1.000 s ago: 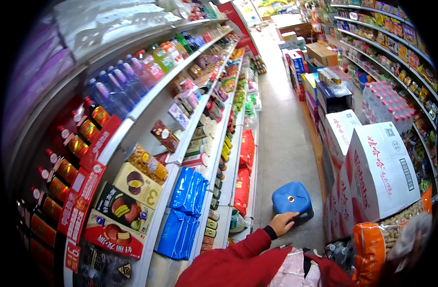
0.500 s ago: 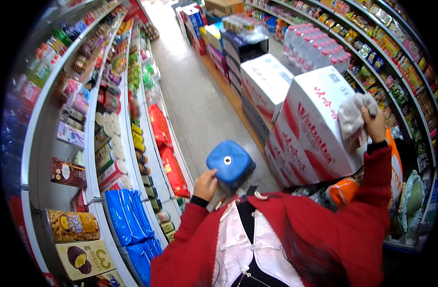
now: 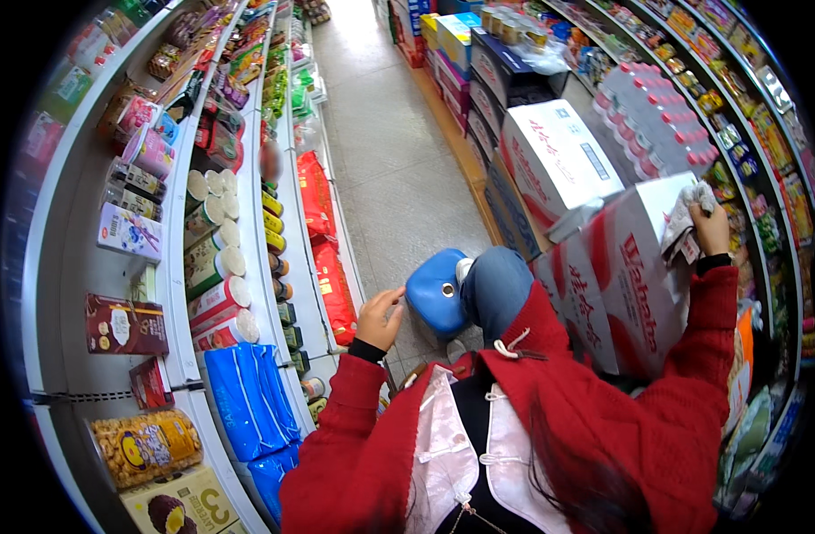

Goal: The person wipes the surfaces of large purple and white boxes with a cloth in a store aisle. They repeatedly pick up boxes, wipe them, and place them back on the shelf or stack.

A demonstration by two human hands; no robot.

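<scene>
My right hand [image 3: 712, 230] grips a pale grey cloth [image 3: 689, 214], bunched over the right edge of a tall white-and-red carton [image 3: 616, 285]. My left hand [image 3: 381, 319] is held low, its fingers loosely stretched and holding nothing. Its fingertips come near the left rim of a blue plastic stool [image 3: 432, 287] with a round hole in its top; whether they touch it I cannot tell. My bent leg in blue jeans [image 3: 500, 287] rises at the stool's right side. A white shoe [image 3: 463, 269] shows at the stool's top edge.
Shelves of packaged snacks run along the left, with blue packs [image 3: 251, 400] and red bags [image 3: 316, 196] low down. A second white carton [image 3: 563, 160] and shrink-wrapped bottles [image 3: 652, 116] stand beyond the tall carton. A tiled aisle [image 3: 381, 151] stretches ahead; more shelves curve along the right.
My leg has come up into view, with a shoe now at the stool. The view has shifted, and the cartons sit farther right in it. My right hand still holds the cloth.
</scene>
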